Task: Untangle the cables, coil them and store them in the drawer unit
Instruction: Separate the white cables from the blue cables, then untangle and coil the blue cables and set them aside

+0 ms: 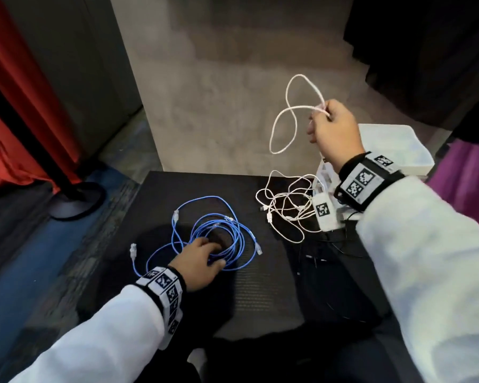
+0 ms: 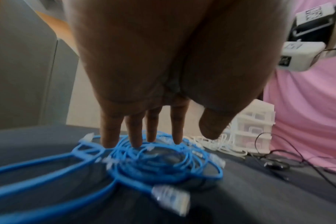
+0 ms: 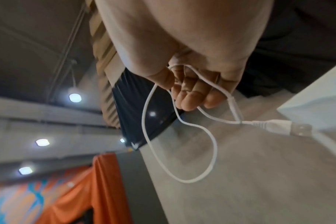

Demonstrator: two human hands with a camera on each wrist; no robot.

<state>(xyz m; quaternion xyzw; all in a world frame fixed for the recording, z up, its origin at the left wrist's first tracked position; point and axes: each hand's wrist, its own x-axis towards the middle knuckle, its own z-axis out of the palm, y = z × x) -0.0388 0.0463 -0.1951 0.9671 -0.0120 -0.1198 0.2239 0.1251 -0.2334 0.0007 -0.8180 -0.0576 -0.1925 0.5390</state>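
Observation:
A tangle of blue network cables (image 1: 219, 233) (image 2: 159, 160) lies on the black table (image 1: 260, 286). My left hand (image 1: 202, 258) (image 2: 144, 141) rests on them with straight, spread fingers. My right hand (image 1: 329, 120) (image 3: 192, 91) is raised above the table's far right and pinches a white USB cable (image 1: 285, 117) (image 3: 182, 151), which hangs in loose loops; its USB plug (image 3: 290, 127) shows in the right wrist view. A heap of white cables (image 1: 285, 208) (image 2: 217, 144) lies beside the white drawer unit (image 1: 393, 150) (image 2: 253, 128) at the right.
Thin black cables (image 1: 324, 258) (image 2: 282, 160) trail over the table's right part. A black stand base (image 1: 78, 200) and a red curtain (image 1: 17, 106) are on the floor at the left. A grey wall panel (image 1: 233, 78) rises behind the table.

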